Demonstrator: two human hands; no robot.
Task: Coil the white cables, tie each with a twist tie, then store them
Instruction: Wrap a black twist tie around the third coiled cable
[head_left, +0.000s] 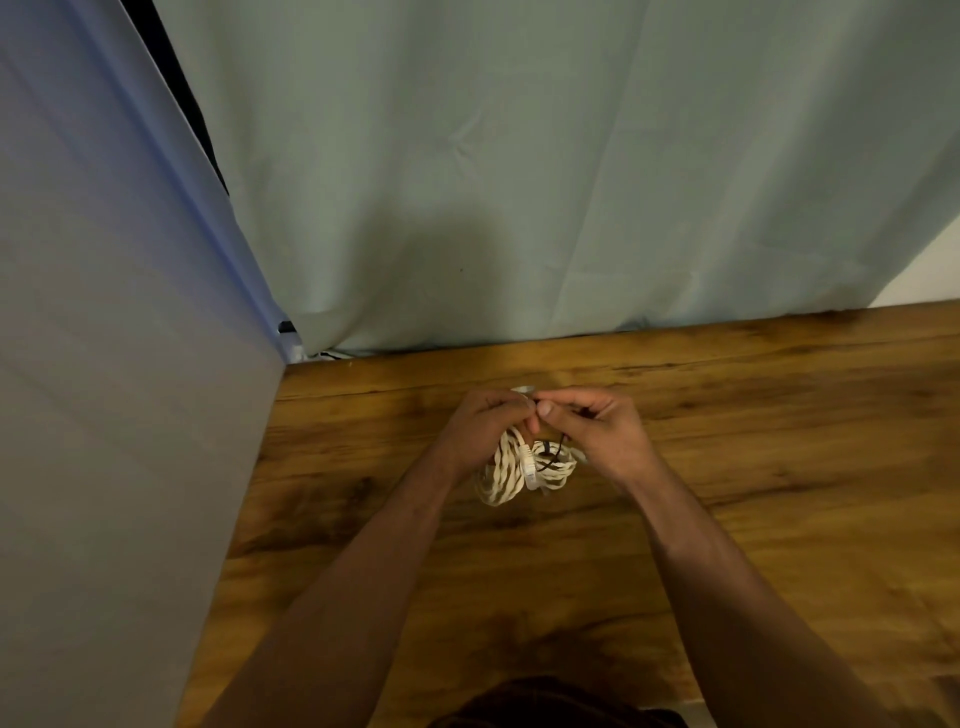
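A coiled white cable hangs in a bundle just above the wooden table, with one clear plug end dangling at its front. My left hand grips the top of the coil. A thin black twist tie loops across the coil under my right hand, whose thumb and fingers pinch the tie's end beside the left fingertips. The top of the coil is hidden behind both hands.
A pale green curtain hangs along the table's far edge. A grey panel stands as a wall on the left side. Bare wood lies to the right and in front of the hands.
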